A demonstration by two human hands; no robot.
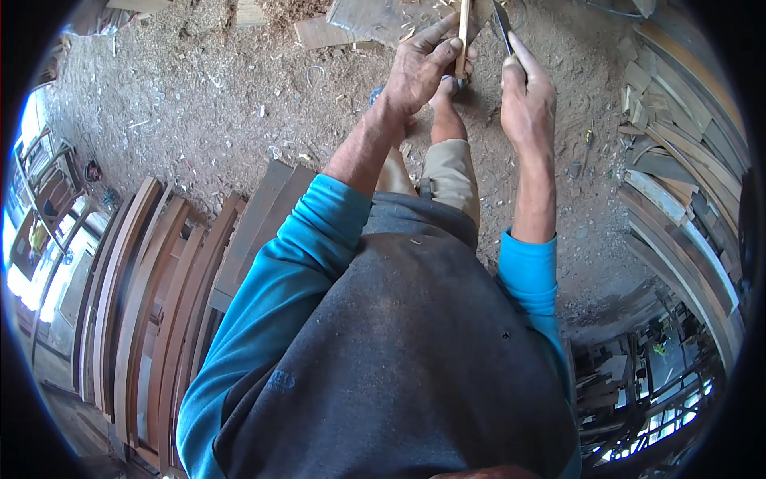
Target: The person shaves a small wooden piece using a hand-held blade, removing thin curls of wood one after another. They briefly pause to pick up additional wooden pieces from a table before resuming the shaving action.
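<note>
My left hand (419, 72) is closed around a narrow strip of light wood (464, 36), thumb pressed on its side. The strip stands lengthwise away from me, and its upper end runs out of the picture. Just to the right, my right hand (528, 108) grips a knife-like tool with a dark flat blade (501, 20). Its index finger stretches along the tool, and the handle is hidden in the palm. The blade points up and slightly left, apart from the strip. Below the strip's lower end, one of my feet shows in part.
Wood shavings cover the ground (199, 104). A grey board (375, 17) lies at the far side. Long planks (159, 303) are stacked on the left, and piled timber (686, 199) lines the right. A screwdriver-like tool (589, 140) lies on the ground at right.
</note>
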